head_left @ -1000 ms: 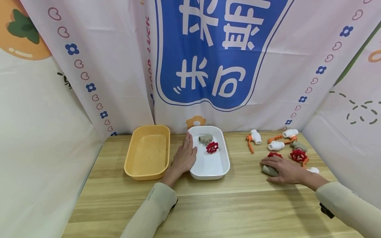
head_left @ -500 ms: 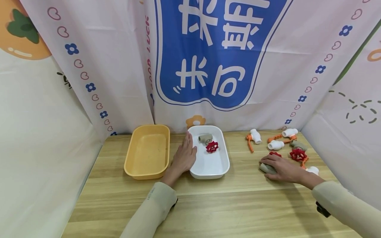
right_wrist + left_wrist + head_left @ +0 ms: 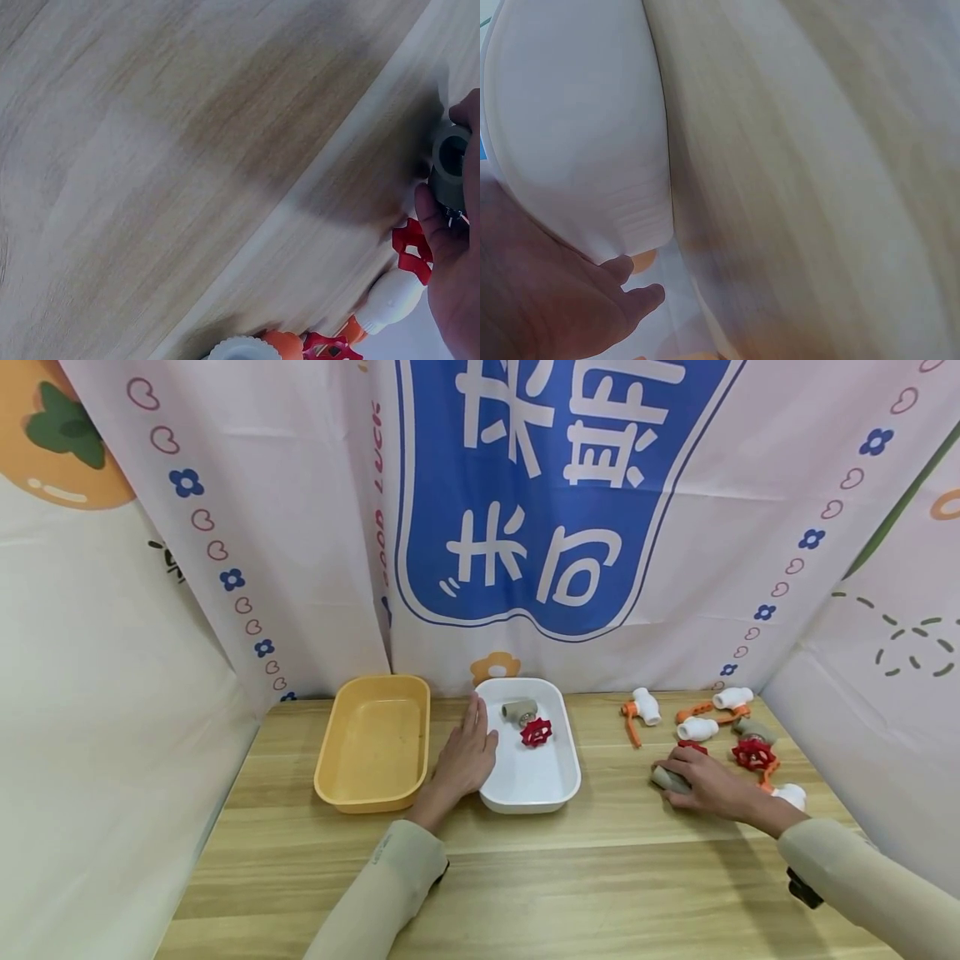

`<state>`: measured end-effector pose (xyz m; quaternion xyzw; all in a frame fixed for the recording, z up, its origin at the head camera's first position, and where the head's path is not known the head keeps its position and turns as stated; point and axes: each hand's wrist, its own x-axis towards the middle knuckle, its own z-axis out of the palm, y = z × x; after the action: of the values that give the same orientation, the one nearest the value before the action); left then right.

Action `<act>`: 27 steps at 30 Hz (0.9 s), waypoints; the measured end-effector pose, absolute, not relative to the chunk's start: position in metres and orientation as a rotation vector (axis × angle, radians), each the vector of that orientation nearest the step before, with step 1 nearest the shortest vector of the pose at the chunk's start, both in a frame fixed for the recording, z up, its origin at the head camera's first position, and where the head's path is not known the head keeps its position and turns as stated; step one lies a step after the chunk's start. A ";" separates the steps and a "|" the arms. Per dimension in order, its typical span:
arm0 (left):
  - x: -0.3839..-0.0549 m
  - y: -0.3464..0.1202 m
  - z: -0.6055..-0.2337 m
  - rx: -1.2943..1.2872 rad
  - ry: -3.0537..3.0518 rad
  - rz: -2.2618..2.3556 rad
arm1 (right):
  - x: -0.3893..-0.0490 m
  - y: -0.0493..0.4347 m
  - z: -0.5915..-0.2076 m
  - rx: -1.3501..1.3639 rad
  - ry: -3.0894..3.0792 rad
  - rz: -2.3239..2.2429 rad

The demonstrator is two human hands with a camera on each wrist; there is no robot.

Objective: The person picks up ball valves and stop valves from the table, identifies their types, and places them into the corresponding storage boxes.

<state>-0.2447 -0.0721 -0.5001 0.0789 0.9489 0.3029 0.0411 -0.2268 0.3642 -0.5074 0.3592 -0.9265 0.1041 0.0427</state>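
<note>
My left hand (image 3: 461, 760) lies with straight fingers along the left rim of a white tray (image 3: 525, 781). Inside that tray is a grey valve with a red handwheel (image 3: 536, 732). At the right, my right hand (image 3: 708, 787) grips a second grey valve (image 3: 670, 780), whose red handwheel (image 3: 692, 747) peeks out beyond the fingers. From the right wrist, the round pipe opening of the held valve (image 3: 450, 161) shows between thumb and finger, low over the table. The left wrist view has the tray's outer wall (image 3: 577, 135) against the hand.
A yellow tray (image 3: 371, 752) stands left of the white one. Behind and right of my right hand lie white valves with orange levers, among them one valve (image 3: 645, 707) set apart, plus another red handwheel valve (image 3: 753, 753). A printed curtain (image 3: 315, 568) closes off the back.
My right hand has slid slightly left with the grey valve in its grip. The left hand stays at the white tray's rim.
</note>
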 end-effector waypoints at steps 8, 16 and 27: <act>-0.244 -0.072 -0.499 0.259 2.917 0.897 | -0.225 0.368 -0.506 1.066 -2.799 0.267; -0.245 -0.072 -0.501 0.258 2.913 0.914 | -0.225 0.364 -0.501 1.024 -2.687 0.207; -0.244 -0.072 -0.501 0.272 2.922 0.928 | -0.234 0.351 -0.486 1.047 -2.559 0.241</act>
<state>-0.2443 -0.0723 -0.5012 0.0884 0.9489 0.3013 0.0319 -0.2341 0.3510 -0.4863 0.3710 -0.9066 0.0855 0.1819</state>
